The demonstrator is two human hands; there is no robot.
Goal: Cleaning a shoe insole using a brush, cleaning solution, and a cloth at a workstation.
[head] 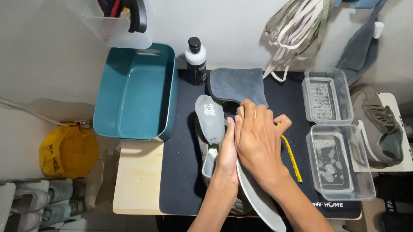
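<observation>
Your left hand [227, 152] and right hand [259, 143] press together, clamped on one grey insole [259, 200] over the dark mat [181, 178] on the bench [138, 180]. A second insole [210, 117] lies on one grey shoe [208, 156] just left of your hands. Two clear plastic containers [339, 162] sit to your right, beside another shoe [382, 129]. One teal bin [136, 92] and one bottle [196, 61] stand behind.

I see even, fairly bright overhead light, soft shadows beneath the teal basin [136, 92], mild glare on clear containers [341, 160], and wide-angle bending at edges.
</observation>
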